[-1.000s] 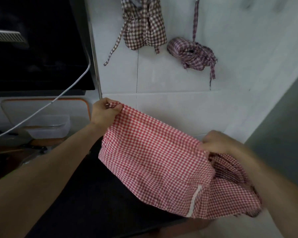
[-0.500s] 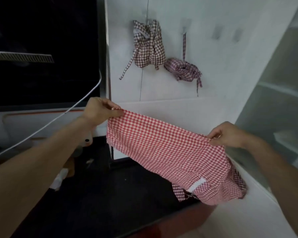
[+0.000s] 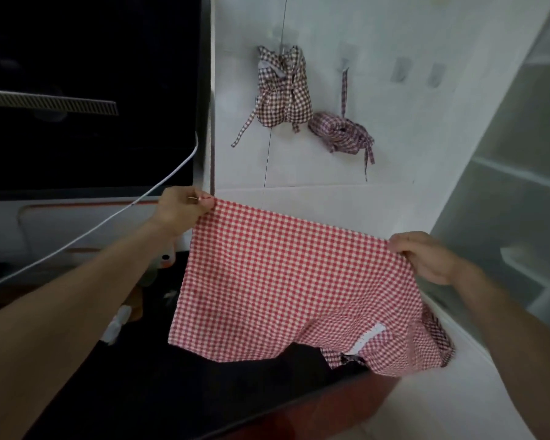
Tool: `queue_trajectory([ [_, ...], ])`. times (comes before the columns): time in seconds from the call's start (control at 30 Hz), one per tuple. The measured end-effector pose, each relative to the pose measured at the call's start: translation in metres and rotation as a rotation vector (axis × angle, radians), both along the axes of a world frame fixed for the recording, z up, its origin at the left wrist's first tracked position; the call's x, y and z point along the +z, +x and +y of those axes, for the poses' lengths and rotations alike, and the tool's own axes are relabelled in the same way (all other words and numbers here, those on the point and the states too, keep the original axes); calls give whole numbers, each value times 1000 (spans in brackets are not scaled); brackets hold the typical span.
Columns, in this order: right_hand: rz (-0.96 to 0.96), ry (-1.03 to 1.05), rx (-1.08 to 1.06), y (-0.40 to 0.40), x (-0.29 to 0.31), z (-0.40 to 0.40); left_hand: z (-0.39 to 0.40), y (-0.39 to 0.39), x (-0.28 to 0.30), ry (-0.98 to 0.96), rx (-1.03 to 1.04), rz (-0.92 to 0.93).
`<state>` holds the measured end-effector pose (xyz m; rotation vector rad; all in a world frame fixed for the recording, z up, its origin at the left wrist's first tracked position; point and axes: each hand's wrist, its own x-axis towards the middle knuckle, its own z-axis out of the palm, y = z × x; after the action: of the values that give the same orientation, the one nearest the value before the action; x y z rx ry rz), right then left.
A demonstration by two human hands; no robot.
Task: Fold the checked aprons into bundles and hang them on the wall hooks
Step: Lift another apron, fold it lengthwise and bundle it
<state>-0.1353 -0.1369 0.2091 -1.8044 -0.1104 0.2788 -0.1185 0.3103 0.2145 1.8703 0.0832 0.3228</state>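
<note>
A red-and-white checked cloth apron (image 3: 286, 281) hangs spread in the air in front of a white tiled wall (image 3: 394, 192), and everything else is placed from it. To its left stands a dark glass-fronted appliance (image 3: 86, 90) with a ribbed metal strip across its face, and a thin white cable (image 3: 108, 217) sags from the appliance's right edge down to the lower left. The left hand (image 3: 180, 211) pinches the apron's upper left corner between thumb and curled fingers, close to the appliance's edge. Below the apron lies a black countertop (image 3: 172, 392) with a red front edge; small pale objects sit on it to the apron's lower left, too blurred to name. The apron's lower hem hangs just above that surface, with a short white stitched tab showing near the lower right. Above the apron, a brown-and-white checked fabric bundle (image 3: 283, 90) hangs on the wall with a loose tie trailing down. Just right of it, a purple-and-white checked fabric bundle (image 3: 337, 131) hangs lower by a long strap. Two bare grey wall hooks (image 3: 402, 69) sit further right, with open wall beneath them. The right hand (image 3: 426, 257) grips the apron's upper right corner with fingers curled over the edge. Right of the apron stands a pale shelving unit (image 3: 521, 173). No writing is legible anywhere.
</note>
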Motion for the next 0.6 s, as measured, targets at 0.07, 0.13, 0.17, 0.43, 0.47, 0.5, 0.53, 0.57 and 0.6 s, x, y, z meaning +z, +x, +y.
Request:
queue_trajectory([
  [0.07, 18, -29, 104, 2, 5, 2, -2, -1, -2, 60, 111, -22],
  [0.13, 80, -184, 223, 2, 9, 3, -3, 1, -4, 105, 204, -30],
  [0.17, 134, -274, 286, 2, 10, 2, -3, 4, -5, 133, 242, -27],
  [0.43, 275, -580, 392, 11, 13, -18, -7, 21, -19, 504, 217, 148],
  [0.47, 254, -566, 343, 14, 12, -23, -5, 25, -23, 502, 170, 237],
  [0.5, 216, -535, 271, 18, 12, -28, -4, 27, -25, 506, 109, 336],
  [0.53, 160, -515, 171, 24, 11, -36, -2, 29, -28, 479, 40, 425],
  [0.57, 108, -517, 77, 32, 9, -43, -2, 29, -31, 433, -52, 524],
  [0.6, 78, -537, 18, 38, 8, -49, -1, 29, -34, 377, -154, 610],
])
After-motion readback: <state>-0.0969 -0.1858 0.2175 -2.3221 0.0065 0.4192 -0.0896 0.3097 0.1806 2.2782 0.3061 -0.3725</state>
